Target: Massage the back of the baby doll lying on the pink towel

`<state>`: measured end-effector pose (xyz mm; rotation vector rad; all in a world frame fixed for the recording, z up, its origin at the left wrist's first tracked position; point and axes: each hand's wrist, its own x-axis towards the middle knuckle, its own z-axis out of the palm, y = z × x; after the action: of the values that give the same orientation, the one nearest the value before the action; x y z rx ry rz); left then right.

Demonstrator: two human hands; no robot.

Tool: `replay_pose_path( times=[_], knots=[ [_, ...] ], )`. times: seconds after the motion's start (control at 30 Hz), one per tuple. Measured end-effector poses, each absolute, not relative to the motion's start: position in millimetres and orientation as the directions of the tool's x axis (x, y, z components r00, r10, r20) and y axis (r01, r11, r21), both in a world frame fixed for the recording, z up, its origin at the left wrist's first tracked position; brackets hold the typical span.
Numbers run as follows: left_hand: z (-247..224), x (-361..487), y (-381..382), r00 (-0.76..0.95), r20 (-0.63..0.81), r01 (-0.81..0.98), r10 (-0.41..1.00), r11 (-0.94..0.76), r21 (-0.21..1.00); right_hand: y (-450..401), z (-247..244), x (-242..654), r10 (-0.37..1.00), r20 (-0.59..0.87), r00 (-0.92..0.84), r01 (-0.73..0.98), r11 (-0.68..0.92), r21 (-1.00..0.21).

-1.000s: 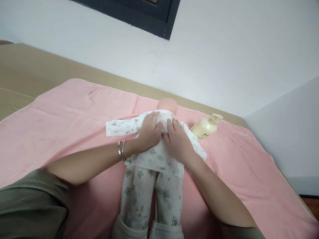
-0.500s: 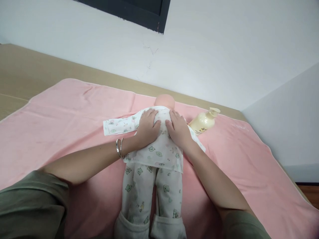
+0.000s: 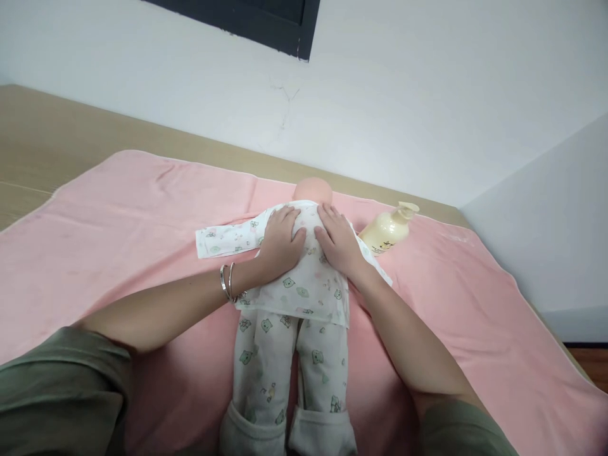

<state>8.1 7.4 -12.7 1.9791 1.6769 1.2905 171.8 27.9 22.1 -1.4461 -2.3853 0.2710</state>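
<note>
A doll in a white printed top (image 3: 304, 294) and matching trousers (image 3: 268, 361) lies on a pink blanket (image 3: 180, 190), its smooth bald head (image 3: 313, 189) pointing away from me. Both my hands rest on the upper back of the top. My left hand (image 3: 282, 244) lies on the left side, fingers spread and thumb pointing inward. On the right side my right hand (image 3: 338, 240) lies with its fingers apart. Neither hand grips anything. The doll's left-side sleeve (image 3: 228, 239) stretches out flat; the other one is partly hidden under my right forearm.
A cream pump bottle (image 3: 388, 230) leans over on the blanket, right of the doll. Behind the blanket runs a wooden surface (image 3: 95, 120) along a white wall (image 3: 380, 82). A dark frame (image 3: 285, 31) is on the wall at the top.
The fingers of my right hand have shifted slightly left and up on the doll's back. My left hand stays in nearly the same place.
</note>
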Motion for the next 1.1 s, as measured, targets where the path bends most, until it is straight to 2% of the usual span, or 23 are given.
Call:
replay_pose_path(
  times=[0.17,0.33,0.4,0.47,0.6,0.67,0.73,0.9,1.0,1.1],
  knots=[
    [-14.6,8.2,7.7,-0.049,0.459,0.661,0.887,-0.315,0.681,12.3,24.8,162.6,0.939,0.170,-0.298,0.894,0.337,-0.295],
    [-14.3,6.9,6.2,-0.052,0.458,0.650,0.887,-0.319,0.690,-41.2,40.5,187.5,0.886,0.106,-0.452,0.835,0.462,-0.298],
    [-14.3,6.1,6.4,-0.050,0.455,0.641,0.889,-0.321,0.697,-64.8,45.8,218.8,0.899,0.112,-0.423,0.830,0.434,-0.349],
    [-14.9,5.4,7.0,-0.045,0.456,0.630,0.889,-0.329,0.703,-86.1,47.2,258.1,0.956,0.151,-0.252,0.871,0.292,-0.395],
    [-15.2,4.5,7.5,-0.054,0.456,0.613,0.889,-0.331,0.717,-114.5,33.3,336.4,0.965,0.122,0.231,0.909,-0.169,-0.382],
    [-13.5,4.4,6.8,-0.053,0.439,0.611,0.897,-0.319,0.725,-121.1,18.2,363.5,0.939,0.055,0.341,0.892,-0.304,-0.333],
    [-11.1,4.4,5.8,-0.044,0.418,0.611,0.908,-0.306,0.730,-124.2,1.3,378.3,0.933,0.000,0.359,0.907,-0.349,-0.237],
    [-8.7,4.7,4.8,-0.037,0.398,0.610,0.917,-0.294,0.735,-123.7,-27.5,380.5,0.940,-0.074,0.333,0.940,-0.337,-0.048],
    [-10.0,4.6,5.7,-0.037,0.402,0.612,0.915,-0.297,0.733,-119.8,-32.2,381.2,0.940,-0.049,0.337,0.941,-0.338,0.006],
    [-10.9,4.3,6.3,-0.040,0.411,0.614,0.911,-0.302,0.729,-113.6,-32.9,390.1,0.939,-0.052,0.339,0.941,-0.339,0.005]
  ],
)
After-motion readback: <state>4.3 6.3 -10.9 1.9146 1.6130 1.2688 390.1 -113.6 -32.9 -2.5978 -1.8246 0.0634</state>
